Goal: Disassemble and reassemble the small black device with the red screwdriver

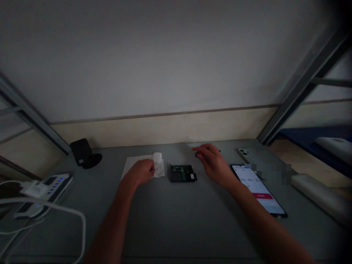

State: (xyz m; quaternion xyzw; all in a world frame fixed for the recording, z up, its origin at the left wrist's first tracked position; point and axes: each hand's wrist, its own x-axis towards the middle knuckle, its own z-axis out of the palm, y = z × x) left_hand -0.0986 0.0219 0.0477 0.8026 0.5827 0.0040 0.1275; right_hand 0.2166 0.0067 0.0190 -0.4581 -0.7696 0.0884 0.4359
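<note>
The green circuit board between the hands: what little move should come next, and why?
Perhaps the right hand could shift slightly left, bringing the small red-and-dark thing it holds over the green circuit board. The board lies uncovered between that hand and the left hand, and neither touches it.

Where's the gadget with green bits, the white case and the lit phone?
Gadget (pixel 182 174): head view, its middle.
White case (pixel 157 157): head view, its front.
Lit phone (pixel 257 188): head view, its screen.
</note>
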